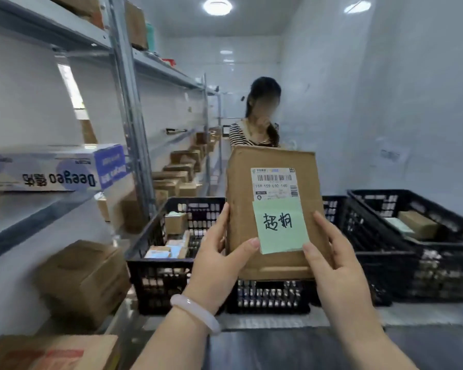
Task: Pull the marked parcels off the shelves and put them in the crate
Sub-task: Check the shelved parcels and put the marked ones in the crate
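I hold a brown cardboard parcel (271, 161) upright in front of me. It carries a white shipping label and a green note (280, 225) with handwritten characters. My left hand (219, 252) grips its lower left edge, thumb on the front. My right hand (334, 252) grips the lower right edge, thumb touching the note. Right behind and below the parcel stands a black plastic crate (158, 273) with several small parcels inside. A second black crate (439, 252) sits to the right with two parcels in it.
Metal shelves (134, 108) run along the left wall with several cardboard boxes. A white and blue box (51, 169) lies on the near shelf, and a brown box (83, 281) sits below. A person in a striped top (254, 129) stands in the aisle behind the crates.
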